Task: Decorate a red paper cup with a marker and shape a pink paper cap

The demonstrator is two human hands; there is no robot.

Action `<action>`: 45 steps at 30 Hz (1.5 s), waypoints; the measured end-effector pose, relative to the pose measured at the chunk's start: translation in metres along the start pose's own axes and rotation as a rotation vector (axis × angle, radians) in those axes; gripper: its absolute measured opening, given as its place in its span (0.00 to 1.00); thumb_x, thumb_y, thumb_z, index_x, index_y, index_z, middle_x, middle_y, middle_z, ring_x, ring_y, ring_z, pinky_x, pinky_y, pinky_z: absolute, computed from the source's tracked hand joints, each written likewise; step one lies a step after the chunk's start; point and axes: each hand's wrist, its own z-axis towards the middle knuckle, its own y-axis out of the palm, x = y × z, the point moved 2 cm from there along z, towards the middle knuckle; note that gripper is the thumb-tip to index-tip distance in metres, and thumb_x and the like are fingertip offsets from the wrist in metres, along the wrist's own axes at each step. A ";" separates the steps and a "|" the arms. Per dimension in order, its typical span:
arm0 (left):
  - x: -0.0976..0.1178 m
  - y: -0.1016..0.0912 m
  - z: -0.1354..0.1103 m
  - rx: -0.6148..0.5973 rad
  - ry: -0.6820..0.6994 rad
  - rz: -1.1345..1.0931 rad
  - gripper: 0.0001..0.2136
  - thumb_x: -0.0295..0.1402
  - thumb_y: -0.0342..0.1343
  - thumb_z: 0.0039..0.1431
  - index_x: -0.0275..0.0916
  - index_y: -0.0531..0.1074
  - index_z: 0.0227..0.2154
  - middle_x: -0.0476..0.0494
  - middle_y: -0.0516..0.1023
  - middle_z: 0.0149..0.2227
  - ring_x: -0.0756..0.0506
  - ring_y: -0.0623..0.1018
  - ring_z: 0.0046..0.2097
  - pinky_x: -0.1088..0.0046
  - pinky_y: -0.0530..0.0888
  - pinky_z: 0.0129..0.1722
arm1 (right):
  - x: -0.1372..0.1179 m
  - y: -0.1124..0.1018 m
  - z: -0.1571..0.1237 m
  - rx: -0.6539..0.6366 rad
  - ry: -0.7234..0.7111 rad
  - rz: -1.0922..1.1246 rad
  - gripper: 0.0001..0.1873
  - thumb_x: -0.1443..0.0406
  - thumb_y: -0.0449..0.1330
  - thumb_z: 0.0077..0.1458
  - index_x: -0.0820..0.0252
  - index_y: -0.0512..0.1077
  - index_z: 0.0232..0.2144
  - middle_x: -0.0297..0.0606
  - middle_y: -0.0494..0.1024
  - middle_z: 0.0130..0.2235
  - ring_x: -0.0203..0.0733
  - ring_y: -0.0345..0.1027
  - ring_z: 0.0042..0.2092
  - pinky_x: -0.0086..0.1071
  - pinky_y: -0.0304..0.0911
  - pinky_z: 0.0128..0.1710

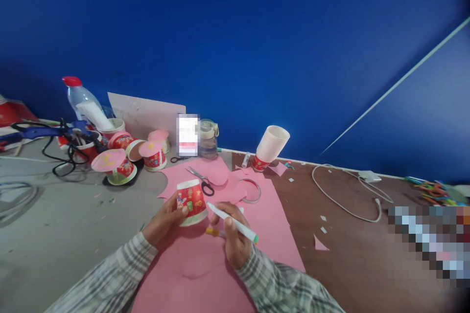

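My left hand [168,220] grips a red printed paper cup [190,199], which is upside down with its rim low. In my right hand [235,239] is a white marker [242,227] with a green end, its tip pointing at the cup's right side. Whether the tip touches the cup I cannot tell. A yellow-capped marker [215,232] lies beneath, partly hidden by my right hand. Pink paper [198,274] spreads under both hands. Just behind the cup, scissors [203,181] with black handles rest on the paper, and a roll of tape [253,190] sits to their right.
Cups with pink paper discs [110,160] stand at the left, near a bottle [82,98] with a red cap. A leaning stack of paper cups [270,146] and a glass jar [208,139] stand by the blue wall. A white cable [345,210] and paper scraps lie rightward.
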 end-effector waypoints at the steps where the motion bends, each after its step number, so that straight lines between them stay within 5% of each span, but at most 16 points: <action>1: 0.000 0.002 0.000 -0.014 -0.007 -0.011 0.20 0.28 0.60 0.40 0.33 0.69 0.41 0.31 0.80 0.32 0.30 0.76 0.33 0.53 0.73 0.31 | 0.000 0.000 0.000 -0.009 -0.010 0.004 0.20 0.54 0.48 0.57 0.59 0.72 0.40 0.39 0.72 0.28 0.45 0.68 0.26 0.34 0.68 0.19; 9: 0.001 0.002 0.000 -0.001 0.022 -0.002 0.18 0.27 0.60 0.40 0.35 0.70 0.39 0.31 0.80 0.32 0.31 0.77 0.32 0.55 0.74 0.29 | -0.004 0.002 -0.001 -0.074 -0.185 -0.077 0.15 0.61 0.51 0.57 0.57 0.72 0.43 0.40 0.75 0.29 0.47 0.69 0.31 0.41 0.70 0.29; 45: 0.005 0.006 0.000 0.016 0.067 0.153 0.17 0.28 0.62 0.37 0.37 0.72 0.35 0.37 0.78 0.28 0.34 0.74 0.29 0.57 0.71 0.27 | 0.003 0.004 0.000 -0.091 -0.164 -0.178 0.12 0.67 0.52 0.55 0.58 0.73 0.39 0.39 0.75 0.29 0.46 0.71 0.28 0.37 0.68 0.27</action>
